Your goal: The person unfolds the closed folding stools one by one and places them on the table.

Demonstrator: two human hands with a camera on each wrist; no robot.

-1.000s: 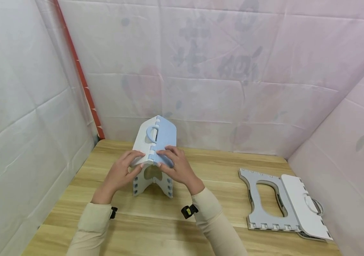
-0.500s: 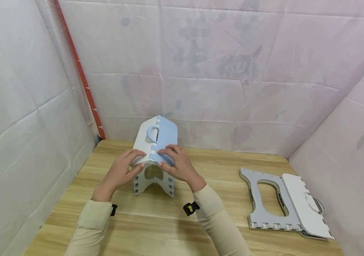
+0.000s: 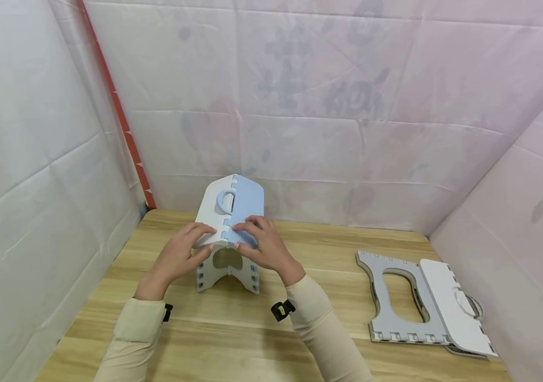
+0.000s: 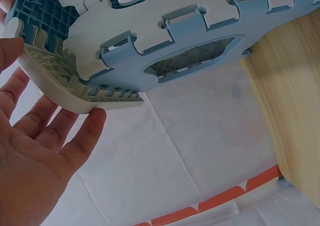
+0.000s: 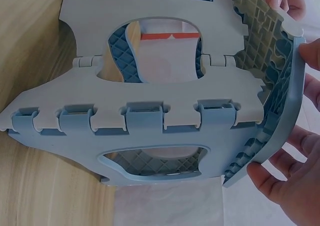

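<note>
In the head view a white-and-blue folding stool [image 3: 248, 199] stands on the table, its two seat halves sloping down from a raised centre hinge. A blue carry loop sits at the hinge. My left hand [image 3: 178, 261] rests spread fingers on the white half, with the thumb at its near edge. The right hand [image 3: 268, 249] lies likewise on the blue half. In the left wrist view, fingertips [image 4: 95, 117] touch the white seat rim. The right wrist view shows the stool's partly folded legs [image 5: 150, 93] and ribbed seat underside, with fingers [image 5: 265, 178] against the blue rim.
A grey-and-white folding stool [image 3: 431, 313] lies folded flat at the table's right side. The wooden table [image 3: 233, 329] backs onto a pale printed sheet [image 3: 300, 148], with more sheeting on both sides. A red strip [image 3: 130, 143] runs down the left corner.
Both hands keep the same places on the seat halves, and the stool's fold looks unchanged. Only a slight shift of the head view shows.
</note>
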